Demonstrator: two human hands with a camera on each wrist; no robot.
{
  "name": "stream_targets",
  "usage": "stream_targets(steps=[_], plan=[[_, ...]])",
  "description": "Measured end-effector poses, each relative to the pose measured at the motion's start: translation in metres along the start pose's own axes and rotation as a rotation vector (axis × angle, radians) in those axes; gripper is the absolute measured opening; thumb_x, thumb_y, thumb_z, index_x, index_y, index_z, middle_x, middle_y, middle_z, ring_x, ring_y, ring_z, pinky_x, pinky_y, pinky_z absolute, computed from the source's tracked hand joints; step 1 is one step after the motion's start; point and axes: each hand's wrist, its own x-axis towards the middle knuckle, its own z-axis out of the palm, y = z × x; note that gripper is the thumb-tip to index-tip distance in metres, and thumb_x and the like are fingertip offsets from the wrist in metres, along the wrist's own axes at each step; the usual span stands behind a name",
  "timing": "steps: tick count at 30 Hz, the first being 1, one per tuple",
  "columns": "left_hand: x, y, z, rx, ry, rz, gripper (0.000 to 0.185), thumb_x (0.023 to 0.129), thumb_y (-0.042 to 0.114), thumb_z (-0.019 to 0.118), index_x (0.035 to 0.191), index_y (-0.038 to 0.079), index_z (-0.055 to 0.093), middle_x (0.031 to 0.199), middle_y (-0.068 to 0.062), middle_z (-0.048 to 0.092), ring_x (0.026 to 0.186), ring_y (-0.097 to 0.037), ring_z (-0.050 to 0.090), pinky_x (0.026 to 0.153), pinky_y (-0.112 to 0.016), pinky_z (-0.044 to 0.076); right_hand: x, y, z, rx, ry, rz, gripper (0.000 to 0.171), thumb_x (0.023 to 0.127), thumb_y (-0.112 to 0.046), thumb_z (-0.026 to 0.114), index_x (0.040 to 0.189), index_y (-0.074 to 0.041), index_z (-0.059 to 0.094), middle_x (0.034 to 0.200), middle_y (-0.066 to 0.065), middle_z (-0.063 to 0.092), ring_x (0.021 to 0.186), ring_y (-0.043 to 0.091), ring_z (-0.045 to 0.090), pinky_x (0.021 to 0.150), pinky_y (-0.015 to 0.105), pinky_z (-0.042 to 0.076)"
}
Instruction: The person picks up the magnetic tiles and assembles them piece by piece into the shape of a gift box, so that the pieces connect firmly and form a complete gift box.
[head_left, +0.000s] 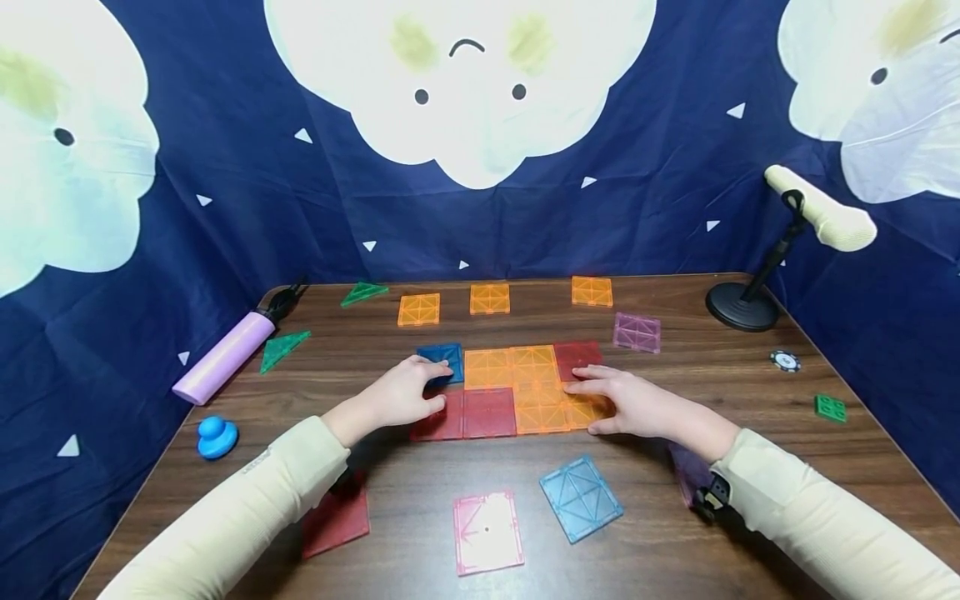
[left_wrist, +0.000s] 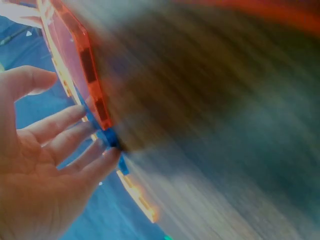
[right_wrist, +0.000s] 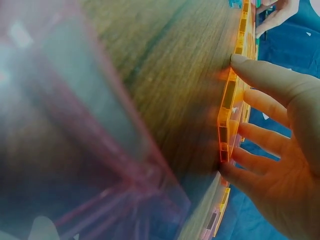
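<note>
Your left hand (head_left: 401, 396) rests on the flat patch of tiles (head_left: 517, 387) in the middle of the table (head_left: 675, 517). Its fingers lie apart and nearly straight, touching the blue tile (head_left: 444, 358) at the patch's left corner and the red tile (head_left: 442, 421) below it. Your right hand (head_left: 626, 404) lies flat on the orange tile (head_left: 581, 410) at the right edge. Its fingers are spread too, with the thumb against the tile's side. Neither hand grips anything.

What could go wrong: the tiles only meet edge to edge, so a sideways push from one hand could slide the patch or pop a tile loose. The blue tile sits at a corner, so it may come off first. Your sleeves hang low over the loose red tile (head_left: 336, 518) and the light blue tile (head_left: 581, 497) near you, and could drag them. A purple tile (head_left: 686, 471) lies under your right wrist, I think, though the view there is blurry.

I can read no words on the tiles, the lilac tube (head_left: 225, 357), the blue toy (head_left: 217, 437) or the small round chip (head_left: 785, 360).
</note>
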Motion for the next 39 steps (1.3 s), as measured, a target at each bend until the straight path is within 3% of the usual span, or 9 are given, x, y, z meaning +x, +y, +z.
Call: stream_targets(steps=[16, 24, 27, 32, 39], plan=[[-0.002, 0.004, -0.001, -0.017, -0.004, 0.06, 0.039, 0.093, 0.018, 0.069, 0.126, -0.003, 0.069, 0.136, -0.022, 0.062, 0.126, -0.038, 0.057, 0.106, -0.052, 0.045, 0.0, 0.001, 0.001, -0.007, 0.012, -0.012, 0.061, 0.086, -0.02, 0.084, 0.14, -0.005, 0.062, 0.148, 0.026, 0.049, 0.135, 0.047, 0.045, 0.104, 0.061, 0.042], [0.005, 0.009, -0.007, 0.013, -0.011, 0.054, 0.031, 0.093, 0.018, 0.071, 0.118, 0.0, 0.072, 0.122, -0.015, 0.068, 0.112, -0.032, 0.062, 0.1, -0.05, 0.049, 0.0, 0.0, 0.001, -0.017, 0.023, -0.006, 0.06, 0.085, -0.019, 0.084, 0.14, -0.006, 0.062, 0.147, 0.025, 0.05, 0.134, 0.047, 0.046, 0.105, 0.062, 0.04], [0.002, 0.013, -0.007, 0.029, -0.046, 0.055, 0.041, 0.092, 0.026, 0.074, 0.124, 0.001, 0.069, 0.128, -0.018, 0.065, 0.118, -0.034, 0.06, 0.102, -0.051, 0.048, 0.001, -0.001, 0.0, -0.023, 0.024, -0.013, 0.06, 0.085, -0.021, 0.084, 0.139, -0.007, 0.062, 0.146, 0.025, 0.05, 0.133, 0.046, 0.046, 0.105, 0.062, 0.041], [-0.005, 0.021, -0.003, 0.059, -0.127, 0.046, 0.074, 0.085, 0.043, 0.082, 0.139, 0.0, 0.059, 0.146, -0.03, 0.049, 0.135, -0.046, 0.045, 0.109, -0.057, 0.04, 0.005, -0.002, -0.009, -0.028, -0.033, -0.013, 0.056, 0.088, -0.022, 0.082, 0.138, -0.007, 0.062, 0.145, 0.024, 0.049, 0.132, 0.046, 0.046, 0.105, 0.062, 0.041], [-0.007, 0.026, 0.002, 0.084, -0.108, 0.04, 0.078, 0.08, 0.038, 0.086, 0.141, -0.001, 0.057, 0.145, -0.031, 0.049, 0.136, -0.05, 0.044, 0.109, -0.059, 0.038, 0.044, 0.0, -0.027, -0.028, -0.06, -0.043, 0.043, 0.094, -0.019, 0.075, 0.132, -0.001, 0.064, 0.126, 0.017, 0.062, 0.112, 0.033, 0.06, 0.097, 0.052, 0.049]])
